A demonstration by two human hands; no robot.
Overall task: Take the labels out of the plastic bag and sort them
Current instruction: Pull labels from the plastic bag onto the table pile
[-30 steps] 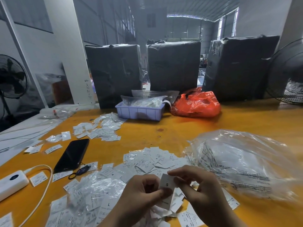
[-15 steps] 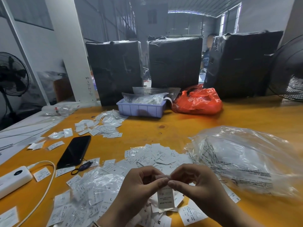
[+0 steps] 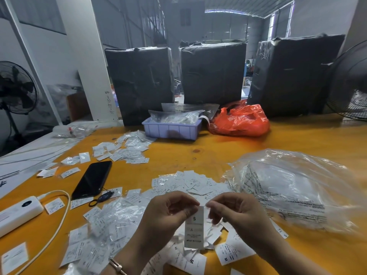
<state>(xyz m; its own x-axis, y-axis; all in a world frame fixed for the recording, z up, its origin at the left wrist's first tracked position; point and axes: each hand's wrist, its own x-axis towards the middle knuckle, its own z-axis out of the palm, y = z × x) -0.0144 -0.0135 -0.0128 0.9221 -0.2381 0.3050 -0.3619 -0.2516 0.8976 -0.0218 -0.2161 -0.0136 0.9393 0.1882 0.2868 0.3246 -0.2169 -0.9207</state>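
— What are the hands doing?
— The left hand (image 3: 168, 213) and right hand (image 3: 236, 213) each pinch a top corner of one label (image 3: 194, 228) marked S, which hangs upright between them above the bench (image 3: 198, 155).
— And the rest?
— A loose label pile (image 3: 186, 183) lies beneath and beyond the hands; the clear plastic bag (image 3: 294, 187) rests just to its right.
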